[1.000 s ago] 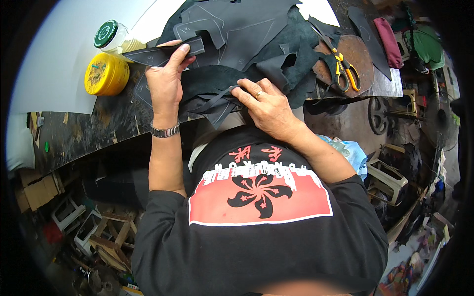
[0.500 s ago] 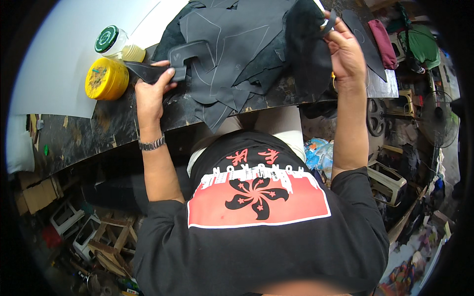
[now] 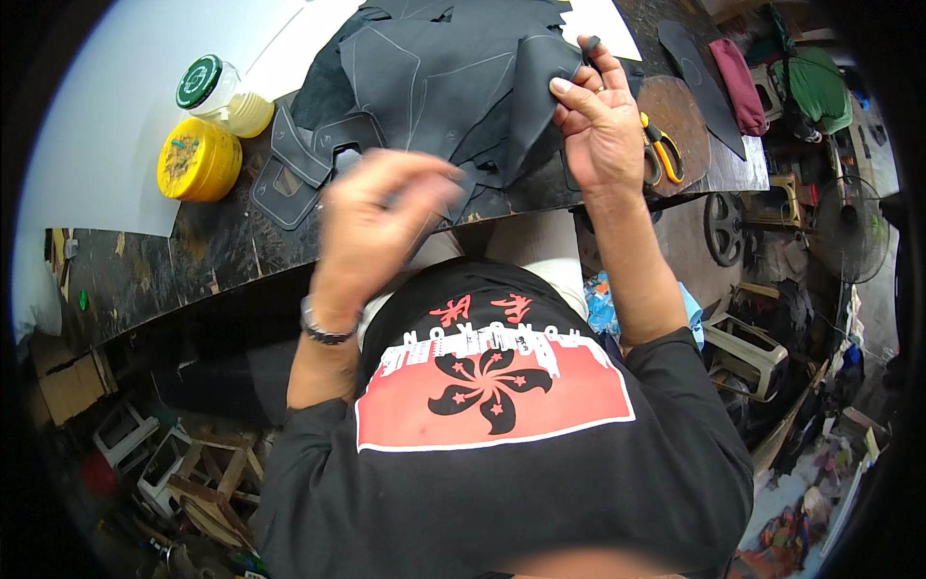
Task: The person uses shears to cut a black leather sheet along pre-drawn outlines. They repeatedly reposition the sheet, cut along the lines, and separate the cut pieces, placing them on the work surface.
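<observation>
My right hand pinches the edge of a black leather sheet, lifting it so it folds up. A dark loop sits by its index fingertip. Smeared by motion, my left hand is over the table's near edge, in front of the pile; whether its fingers hold anything cannot be made out. Beneath the lifted part lies more black leather with pale outline marks drawn on it. Cut black pieces, some with openings, lie beyond and left of my left hand. Scissors with yellow and black handles rest right of my right hand.
The scissors lie on a worn brown board. At the left stand a yellow tub and a clear jar with a green lid. A dark flat piece and a maroon cloth are at the right. A fan stands beyond.
My left hand has put the cut piece down at the left and moved right, toward me. My right hand has come left and nearer with the leather edge, uncovering the scissors and board.
</observation>
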### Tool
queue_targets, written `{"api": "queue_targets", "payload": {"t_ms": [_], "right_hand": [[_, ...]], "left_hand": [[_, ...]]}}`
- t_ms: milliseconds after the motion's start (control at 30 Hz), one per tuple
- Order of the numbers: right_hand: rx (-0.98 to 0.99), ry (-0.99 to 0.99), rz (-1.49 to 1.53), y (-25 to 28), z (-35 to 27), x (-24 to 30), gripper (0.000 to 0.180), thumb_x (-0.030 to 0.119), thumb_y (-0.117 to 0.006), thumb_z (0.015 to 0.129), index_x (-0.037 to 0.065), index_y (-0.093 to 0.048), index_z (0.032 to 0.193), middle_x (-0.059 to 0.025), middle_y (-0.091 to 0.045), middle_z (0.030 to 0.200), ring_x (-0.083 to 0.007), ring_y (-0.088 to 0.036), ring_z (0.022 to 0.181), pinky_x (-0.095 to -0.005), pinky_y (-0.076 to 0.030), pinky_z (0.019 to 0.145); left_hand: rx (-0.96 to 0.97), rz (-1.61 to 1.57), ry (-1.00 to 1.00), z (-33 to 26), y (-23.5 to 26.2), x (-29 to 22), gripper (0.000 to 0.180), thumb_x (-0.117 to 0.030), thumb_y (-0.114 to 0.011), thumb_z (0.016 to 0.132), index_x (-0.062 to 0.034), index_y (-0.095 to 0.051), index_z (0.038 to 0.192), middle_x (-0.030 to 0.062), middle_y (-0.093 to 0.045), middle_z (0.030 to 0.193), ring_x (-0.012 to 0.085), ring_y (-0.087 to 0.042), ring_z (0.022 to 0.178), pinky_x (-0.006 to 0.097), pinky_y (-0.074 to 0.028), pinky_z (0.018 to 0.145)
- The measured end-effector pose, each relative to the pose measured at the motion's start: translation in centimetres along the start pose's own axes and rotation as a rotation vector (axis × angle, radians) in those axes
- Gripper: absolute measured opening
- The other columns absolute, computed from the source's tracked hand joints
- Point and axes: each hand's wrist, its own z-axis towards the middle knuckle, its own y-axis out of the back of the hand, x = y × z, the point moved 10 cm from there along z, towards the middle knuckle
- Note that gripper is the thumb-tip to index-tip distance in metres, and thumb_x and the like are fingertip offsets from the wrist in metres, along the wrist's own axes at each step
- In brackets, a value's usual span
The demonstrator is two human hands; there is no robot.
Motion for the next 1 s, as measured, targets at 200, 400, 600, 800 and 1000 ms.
{"api": "queue_targets", "payload": {"t_ms": [200,400,600,800,1000], "right_hand": [[-0.072,0.162,-0.038,-1.8,-2.7,-0.2,0.033,-0.008,-0.070,0.079,0.006,-0.055,0.105,-0.0023,-0.058,0.092,-0.0119,-0.062,0.078,-0.0244,-0.054,0.070],[0.220,-0.321,-0.396,-0.3,-6.4,-2.6,0.012,0.006,-0.068,0.088,0.001,-0.063,0.098,-0.0031,-0.064,0.079,-0.0096,-0.062,0.067,-0.0227,-0.054,0.062],[-0.185,0.096,-0.918,10.4,-3.7,8.0,0.022,0.016,-0.072,0.085,0.003,-0.068,0.102,-0.0046,-0.065,0.080,-0.0129,-0.062,0.069,-0.0270,-0.049,0.059],[-0.209,0.168,-1.946,14.2,-3.4,9.2,0.030,0.017,-0.073,0.078,0.004,-0.066,0.104,-0.0133,-0.061,0.097,-0.0331,-0.059,0.096,-0.0428,-0.047,0.084],[-0.234,0.073,-1.820,16.0,-2.9,9.4,0.031,0.018,-0.074,0.077,0.004,-0.067,0.104,-0.0156,-0.061,0.098,-0.0333,-0.060,0.095,-0.0424,-0.047,0.083]], "left_hand": [[-0.012,-0.766,0.055,3.9,-10.0,0.0,0.050,-0.017,-0.065,0.093,0.0070,-0.048,0.133,0.0113,-0.060,0.121,0.0188,-0.059,0.107,0.032,-0.045,0.098],[-0.272,-1.017,0.102,8.1,-6.0,3.4,0.016,-0.010,-0.066,0.092,-0.0052,-0.066,0.107,0.0059,-0.069,0.104,0.0146,-0.065,0.093,0.031,-0.054,0.085],[-0.210,-0.771,0.115,8.4,-3.8,4.2,0.016,-0.011,-0.066,0.092,-0.0016,-0.064,0.105,0.0080,-0.068,0.104,0.0145,-0.068,0.086,0.027,-0.059,0.067],[-0.381,-0.567,0.019,7.2,-1.8,4.7,0.051,0.000,-0.071,0.085,0.0020,-0.039,0.125,0.0151,-0.066,0.100,0.0146,-0.068,0.081,0.025,-0.059,0.064],[-0.474,-0.379,-0.148,5.0,-0.7,2.8,0.102,0.010,-0.070,0.081,-0.0136,0.001,0.152,0.0165,-0.061,0.104,0.0105,-0.064,0.075,0.023,-0.056,0.068]]}}
